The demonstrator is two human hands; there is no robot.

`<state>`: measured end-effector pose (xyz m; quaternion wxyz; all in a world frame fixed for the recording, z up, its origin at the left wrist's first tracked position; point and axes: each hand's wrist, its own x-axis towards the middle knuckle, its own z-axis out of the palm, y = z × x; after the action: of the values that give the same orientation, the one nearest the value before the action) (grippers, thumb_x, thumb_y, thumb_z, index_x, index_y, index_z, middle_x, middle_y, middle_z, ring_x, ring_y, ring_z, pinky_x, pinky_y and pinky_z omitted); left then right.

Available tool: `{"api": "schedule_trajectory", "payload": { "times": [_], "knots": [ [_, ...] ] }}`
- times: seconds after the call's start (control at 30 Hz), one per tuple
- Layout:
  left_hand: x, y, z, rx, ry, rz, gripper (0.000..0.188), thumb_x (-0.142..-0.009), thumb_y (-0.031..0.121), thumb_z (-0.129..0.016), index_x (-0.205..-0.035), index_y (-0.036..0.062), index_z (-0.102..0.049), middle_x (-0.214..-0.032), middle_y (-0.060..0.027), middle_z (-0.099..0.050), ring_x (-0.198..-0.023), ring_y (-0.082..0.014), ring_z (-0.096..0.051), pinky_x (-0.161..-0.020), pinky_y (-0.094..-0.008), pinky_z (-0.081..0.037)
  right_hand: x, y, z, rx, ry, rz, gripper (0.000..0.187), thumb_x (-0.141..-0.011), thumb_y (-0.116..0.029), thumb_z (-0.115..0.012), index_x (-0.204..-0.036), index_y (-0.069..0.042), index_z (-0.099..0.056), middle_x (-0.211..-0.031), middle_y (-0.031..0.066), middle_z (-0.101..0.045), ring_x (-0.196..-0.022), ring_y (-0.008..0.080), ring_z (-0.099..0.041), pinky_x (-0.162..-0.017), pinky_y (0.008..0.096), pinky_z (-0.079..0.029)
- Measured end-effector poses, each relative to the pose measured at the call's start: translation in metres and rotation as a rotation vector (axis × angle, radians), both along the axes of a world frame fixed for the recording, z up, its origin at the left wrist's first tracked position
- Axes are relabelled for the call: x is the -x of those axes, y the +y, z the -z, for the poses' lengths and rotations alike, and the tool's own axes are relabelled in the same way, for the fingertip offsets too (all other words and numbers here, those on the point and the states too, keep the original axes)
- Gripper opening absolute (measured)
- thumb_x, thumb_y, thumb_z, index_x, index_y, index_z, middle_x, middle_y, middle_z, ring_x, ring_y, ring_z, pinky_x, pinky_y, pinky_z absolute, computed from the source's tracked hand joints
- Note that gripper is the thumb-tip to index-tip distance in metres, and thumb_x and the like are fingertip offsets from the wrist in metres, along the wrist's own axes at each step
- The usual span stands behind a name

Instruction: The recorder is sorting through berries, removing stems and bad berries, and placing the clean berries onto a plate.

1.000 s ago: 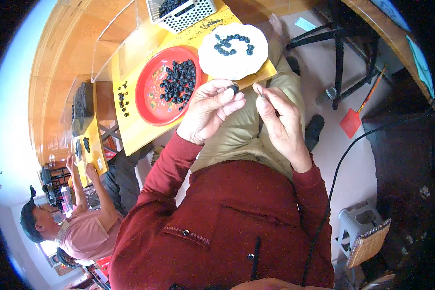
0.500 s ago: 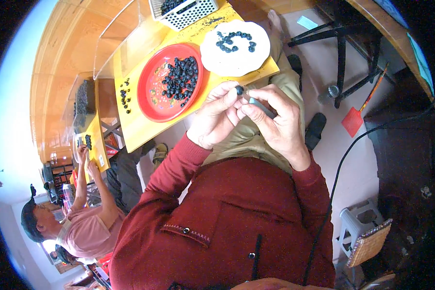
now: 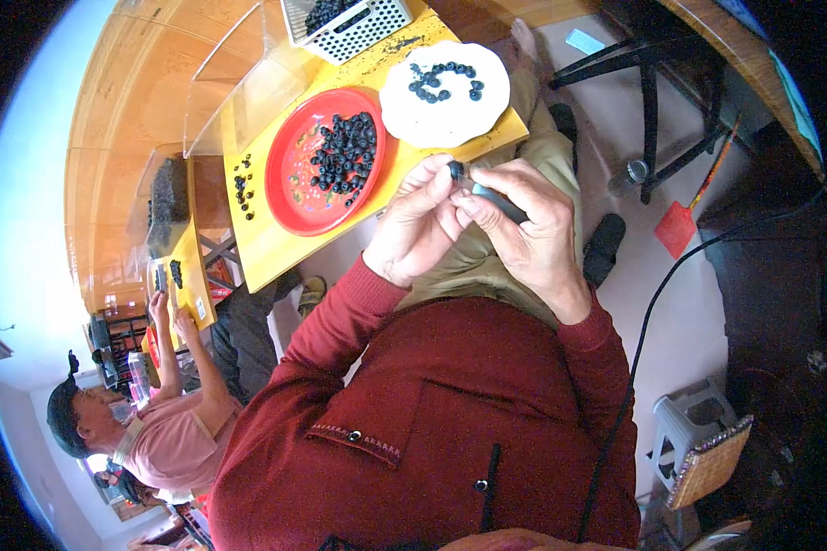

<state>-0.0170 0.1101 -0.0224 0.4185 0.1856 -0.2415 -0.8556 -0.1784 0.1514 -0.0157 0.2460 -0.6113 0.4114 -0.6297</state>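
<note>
My left hand pinches a small, dark, round bead-like piece between thumb and fingertips. Wrapped round the dark grey and pale teal handle of a small hand tool, my right hand holds the tool's narrow tip against or very close to that piece. The kind of tool cannot be made out. Both hands meet over my lap, just off the table's near edge. Beyond them, a red plate carries many similar dark pieces, and a white scalloped plate carries several more.
On the yellow table, loose dark pieces lie left of the red plate, near a clear panel. A white perforated basket stands at the back. Another person works at the left. A grey stool and black cable are right.
The tool's handle has tilted slightly in my right hand, and the dark piece has turned a little in my left fingers. The whole view has shifted slightly.
</note>
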Motion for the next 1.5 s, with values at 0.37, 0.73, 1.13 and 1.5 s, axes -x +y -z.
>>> {"api": "schedule_trajectory", "payload": {
  "times": [0.37,0.73,1.13,1.5],
  "knots": [
    [0.002,0.004,0.0,0.042,-0.024,-0.011,0.016,-0.094,0.012,-0.06,-0.109,0.0089,-0.063,-0.102,-0.0031,-0.068,-0.09,-0.0131,-0.064,-0.083,-0.031,-0.053,0.003,0.004,-0.003,0.017,-0.008,0.012,0.024,-0.08,-0.009,-0.075,-0.099,0.002,-0.067,-0.087,0.0145,-0.066,-0.078,0.0265,-0.067,-0.067,0.0341,-0.052],
    [0.01,0.021,-0.015,0.1,-0.073,-0.09,0.015,-0.093,0.012,-0.061,-0.107,0.0062,-0.062,-0.101,-0.0054,-0.067,-0.09,-0.0151,-0.065,-0.083,-0.0313,-0.054,0.007,0.01,-0.006,0.024,-0.066,0.004,0.023,-0.081,-0.01,-0.074,-0.098,0.004,-0.067,-0.087,0.0141,-0.066,-0.078,0.0246,-0.066,-0.069,0.0331,-0.052],
    [0.01,0.024,-0.009,0.092,-0.065,-0.083,0.015,-0.093,0.01,-0.061,-0.107,0.0056,-0.062,-0.098,-0.0043,-0.068,-0.085,-0.0132,-0.065,-0.079,-0.029,-0.055,0.009,0.018,-0.008,0.05,0.006,-0.002,0.026,-0.079,-0.011,-0.076,-0.098,0.003,-0.067,-0.088,0.0139,-0.065,-0.078,0.0259,-0.065,-0.067,0.0337,-0.052],
    [0.015,0.025,-0.014,0.168,-0.082,-0.077,0.015,-0.093,0.009,-0.061,-0.108,0.0053,-0.062,-0.099,-0.006,-0.067,-0.088,-0.0142,-0.064,-0.078,-0.0279,-0.053,0.01,0.021,-0.007,0.068,-0.077,-0.004,0.023,-0.079,-0.009,-0.076,-0.097,0.003,-0.067,-0.086,0.0135,-0.065,-0.077,0.025,-0.065,-0.067,0.0329,-0.051]
  ]
}}
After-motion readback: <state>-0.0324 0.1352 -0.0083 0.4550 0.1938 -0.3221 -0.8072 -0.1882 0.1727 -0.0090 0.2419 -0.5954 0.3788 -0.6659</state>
